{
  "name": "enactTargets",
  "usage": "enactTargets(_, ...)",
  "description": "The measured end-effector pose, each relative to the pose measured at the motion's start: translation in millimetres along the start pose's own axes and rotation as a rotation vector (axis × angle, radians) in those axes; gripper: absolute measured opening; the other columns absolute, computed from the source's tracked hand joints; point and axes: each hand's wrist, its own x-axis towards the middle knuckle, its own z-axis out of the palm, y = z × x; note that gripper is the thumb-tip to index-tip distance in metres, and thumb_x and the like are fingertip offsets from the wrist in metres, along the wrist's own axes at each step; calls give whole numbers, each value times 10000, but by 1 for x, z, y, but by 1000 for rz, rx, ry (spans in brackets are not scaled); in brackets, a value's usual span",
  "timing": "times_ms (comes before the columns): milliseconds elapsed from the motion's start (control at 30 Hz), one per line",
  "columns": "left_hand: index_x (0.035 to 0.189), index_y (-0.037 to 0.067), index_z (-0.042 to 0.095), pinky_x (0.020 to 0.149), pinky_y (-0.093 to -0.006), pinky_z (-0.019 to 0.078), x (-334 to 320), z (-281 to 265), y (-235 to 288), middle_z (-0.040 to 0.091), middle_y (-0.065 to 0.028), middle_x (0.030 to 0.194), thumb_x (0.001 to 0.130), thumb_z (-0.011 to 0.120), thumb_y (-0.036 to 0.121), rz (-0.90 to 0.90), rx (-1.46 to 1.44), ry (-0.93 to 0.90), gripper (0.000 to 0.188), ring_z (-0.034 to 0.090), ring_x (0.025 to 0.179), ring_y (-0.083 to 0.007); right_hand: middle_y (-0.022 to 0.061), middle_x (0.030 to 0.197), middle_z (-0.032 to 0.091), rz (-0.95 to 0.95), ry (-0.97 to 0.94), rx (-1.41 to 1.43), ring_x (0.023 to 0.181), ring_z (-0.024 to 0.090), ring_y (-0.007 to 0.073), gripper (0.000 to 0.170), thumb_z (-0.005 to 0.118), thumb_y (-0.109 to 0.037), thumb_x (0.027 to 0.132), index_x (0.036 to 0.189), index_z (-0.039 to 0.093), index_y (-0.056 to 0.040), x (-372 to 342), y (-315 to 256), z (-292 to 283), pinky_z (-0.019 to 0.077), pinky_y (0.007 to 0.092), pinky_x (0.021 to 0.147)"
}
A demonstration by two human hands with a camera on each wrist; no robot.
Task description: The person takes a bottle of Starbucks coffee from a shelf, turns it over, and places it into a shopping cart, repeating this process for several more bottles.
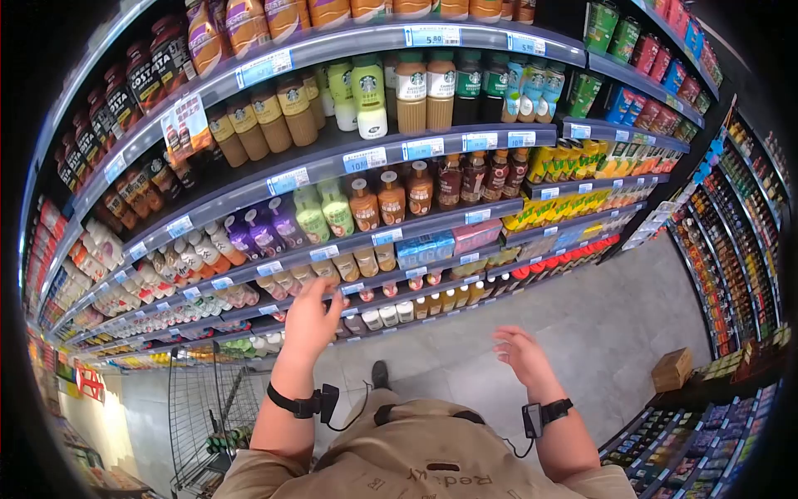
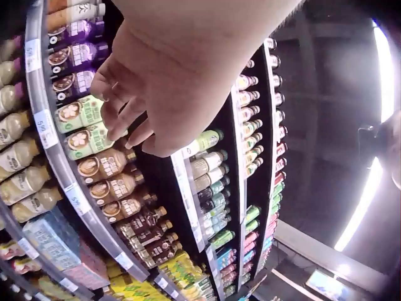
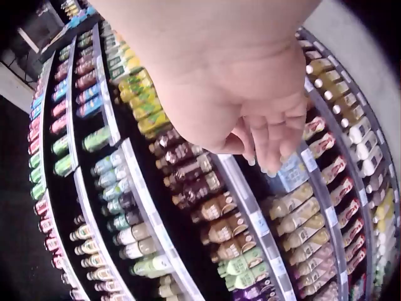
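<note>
My left hand (image 1: 311,320) reaches out before the lower shelves, its fingers loosely bent and holding nothing. In the left wrist view, the fingers of the left hand (image 2: 156,94) overlap light green bottles (image 2: 88,139), with purple-labelled bottles (image 2: 74,55) beside them. Brown-labelled bottles (image 1: 391,196) stand on the same shelf, a little right of and above the left hand in the head view. My right hand (image 1: 522,356) hangs over the aisle floor, apart from the shelves, relaxed and bare. The right wrist view shows its fingers (image 3: 276,135) slightly bent in front of a blue pack (image 3: 292,175).
Long curved shelves with price tags (image 1: 366,160) carry rows of bottled drinks. A wire cart (image 1: 195,391) stands at my left, holding dark bottles. A cardboard box (image 1: 672,369) sits on the grey floor (image 1: 615,333) at right, near more stocked shelves (image 1: 706,266).
</note>
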Motion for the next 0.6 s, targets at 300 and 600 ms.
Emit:
enactTargets(300, 1209, 22, 663, 629, -298, 485, 124, -41, 40, 681, -101, 1133, 958, 669, 44, 227, -266, 210, 251, 594, 657, -152, 100, 1399, 668, -376, -352, -320, 998, 684, 157, 410, 540, -61, 1027, 1435, 586, -51, 70, -145, 169, 544, 310, 852)
enactTargets(600, 1404, 15, 558, 698, -312, 516, 244, -46, 67, 682, -146, 1253, 934, 722, 73, 243, -449, 158, 501, 590, 693, -153, 128, 1582, 400, -650, -571, -428, 1097, 669, 146, 746, 560, 55, 1004, 1682, 274, -65, 118, -253, 290, 561, 308, 874)
